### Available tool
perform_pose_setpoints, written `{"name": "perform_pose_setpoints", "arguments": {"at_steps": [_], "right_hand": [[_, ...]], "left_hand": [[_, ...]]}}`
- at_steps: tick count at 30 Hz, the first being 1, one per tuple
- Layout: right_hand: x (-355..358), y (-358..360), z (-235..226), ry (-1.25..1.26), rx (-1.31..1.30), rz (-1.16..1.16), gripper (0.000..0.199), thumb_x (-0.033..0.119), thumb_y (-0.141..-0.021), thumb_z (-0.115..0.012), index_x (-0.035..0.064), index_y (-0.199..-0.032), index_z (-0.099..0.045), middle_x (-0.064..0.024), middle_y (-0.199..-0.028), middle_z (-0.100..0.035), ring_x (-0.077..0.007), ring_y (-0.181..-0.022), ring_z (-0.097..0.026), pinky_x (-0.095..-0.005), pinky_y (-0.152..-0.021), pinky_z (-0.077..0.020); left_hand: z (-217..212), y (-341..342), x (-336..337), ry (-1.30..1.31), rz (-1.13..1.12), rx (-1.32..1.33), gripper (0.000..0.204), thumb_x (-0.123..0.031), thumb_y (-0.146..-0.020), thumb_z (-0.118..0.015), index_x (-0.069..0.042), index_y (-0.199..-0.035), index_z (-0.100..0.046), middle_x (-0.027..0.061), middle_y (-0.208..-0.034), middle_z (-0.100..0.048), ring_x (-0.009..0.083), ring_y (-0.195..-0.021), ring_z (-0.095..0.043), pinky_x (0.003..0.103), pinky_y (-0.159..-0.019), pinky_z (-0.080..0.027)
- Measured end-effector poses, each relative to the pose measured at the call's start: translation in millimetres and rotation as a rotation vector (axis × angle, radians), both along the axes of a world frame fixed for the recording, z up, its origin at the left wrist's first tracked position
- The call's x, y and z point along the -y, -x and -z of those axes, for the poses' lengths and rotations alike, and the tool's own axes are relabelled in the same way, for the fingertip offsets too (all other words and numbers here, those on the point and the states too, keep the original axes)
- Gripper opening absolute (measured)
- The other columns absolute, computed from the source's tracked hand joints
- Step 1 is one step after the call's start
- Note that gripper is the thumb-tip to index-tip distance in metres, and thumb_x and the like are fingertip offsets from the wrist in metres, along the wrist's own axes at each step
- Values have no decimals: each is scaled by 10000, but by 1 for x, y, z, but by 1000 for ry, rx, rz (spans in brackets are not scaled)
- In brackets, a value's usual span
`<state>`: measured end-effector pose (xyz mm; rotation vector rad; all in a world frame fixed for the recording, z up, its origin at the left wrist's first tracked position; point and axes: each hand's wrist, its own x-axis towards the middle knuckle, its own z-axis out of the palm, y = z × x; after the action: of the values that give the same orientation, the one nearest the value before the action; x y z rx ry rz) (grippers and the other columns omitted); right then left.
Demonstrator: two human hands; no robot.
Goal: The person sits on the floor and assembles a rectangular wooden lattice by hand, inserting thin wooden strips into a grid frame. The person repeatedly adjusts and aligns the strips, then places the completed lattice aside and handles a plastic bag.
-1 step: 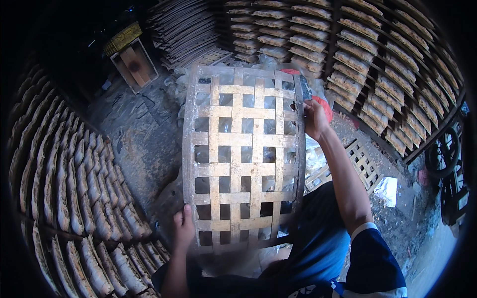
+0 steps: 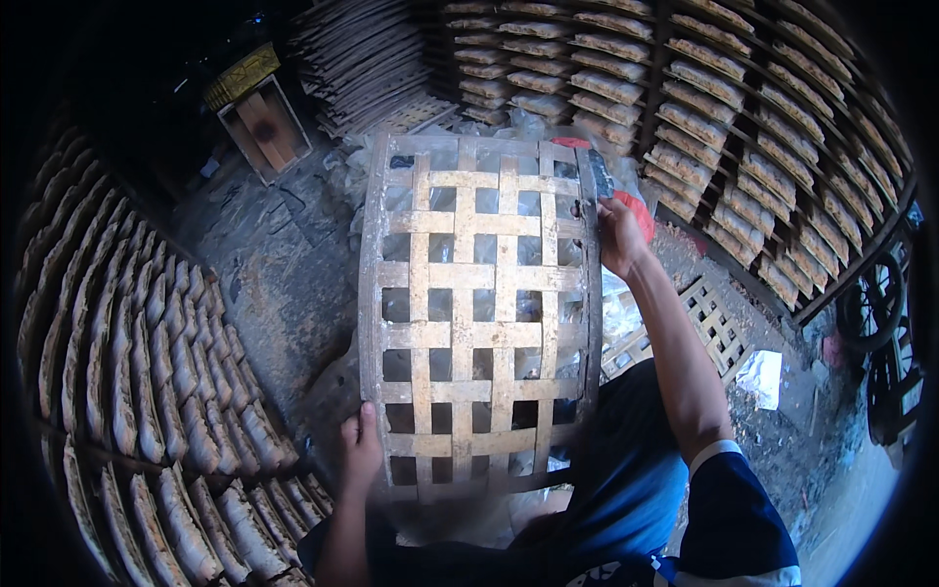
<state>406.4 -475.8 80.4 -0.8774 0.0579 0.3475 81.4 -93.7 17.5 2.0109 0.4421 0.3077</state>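
Before me I hold up a woven slat rack (image 2: 479,305), a lattice of flat pale strips within a darker frame. My left hand (image 2: 361,450) grips its left edge near the lower corner, thumb showing along the frame. On the far right side, my right hand (image 2: 622,235) is closed around the edge. Through the square gaps I see crumpled clear plastic (image 2: 342,186), which spreads out behind the rack. A red object (image 2: 638,212) shows beside my right hand, partly hidden.
Shelves of filled trays line the left (image 2: 147,362) and the far right (image 2: 704,147). A stack of thin racks (image 2: 362,64) stands at the back, beside a wooden box (image 2: 264,132). Another lattice rack (image 2: 719,323) and a white sheet (image 2: 760,379) lie on the floor.
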Motion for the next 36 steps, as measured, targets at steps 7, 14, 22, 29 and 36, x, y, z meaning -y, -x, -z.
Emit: {"name": "perform_pose_setpoints", "arguments": {"at_steps": [7, 14, 22, 29, 36], "right_hand": [[-13, -7, 17, 534, 167, 211, 302, 156, -903, -738, -37, -1098, -612, -122, -1033, -680, -214, -913, -672, -395, -768, -575], [-12, -4, 3, 279, 51, 188, 423, 149, -875, -767, -48, -1204, -590, -151, -1113, -647, -260, -938, -673, -421, -799, -579], [1, -18, 22, 372, 173, 125, 298, 116, -916, -707, -24, -1159, -606, -114, -1030, -675, -213, -854, -690, -366, -717, -590], [-4, -19, 14, 445, 16, 306, 331, 32, -902, -683, -33, -1207, -571, -155, -1172, -658, -214, -975, -678, -358, -774, -589], [13, -1, -12, 173, 290, -150, 297, 29, -938, -639, -31, -1214, -551, -116, -1107, -635, -201, -992, -661, -345, -738, -574]], "left_hand": [[-6, -2, 2, -12, 33, 17, 498, -372, -1077, -451, -2, -763, -563, -12, -661, -525, 79, -659, -469, 323, -593, -395], [-23, -2, 6, -130, 44, 3, 457, -343, -1056, -468, 46, -872, -620, 187, -698, -599, 288, -643, -588, 416, -633, -446], [-19, -6, 11, -61, 49, 33, 497, -358, -1083, -435, -14, -731, -504, -30, -642, -465, 69, -647, -415, 329, -562, -335], [-16, -4, 12, -86, 33, 67, 506, -372, -1081, -440, -26, -713, -478, -45, -638, -428, 70, -639, -389, 329, -555, -321], [-7, -2, -4, 23, -29, 54, 560, -453, -1075, -428, -10, -780, -604, -11, -658, -535, 98, -628, -479, 316, -603, -409]]}}
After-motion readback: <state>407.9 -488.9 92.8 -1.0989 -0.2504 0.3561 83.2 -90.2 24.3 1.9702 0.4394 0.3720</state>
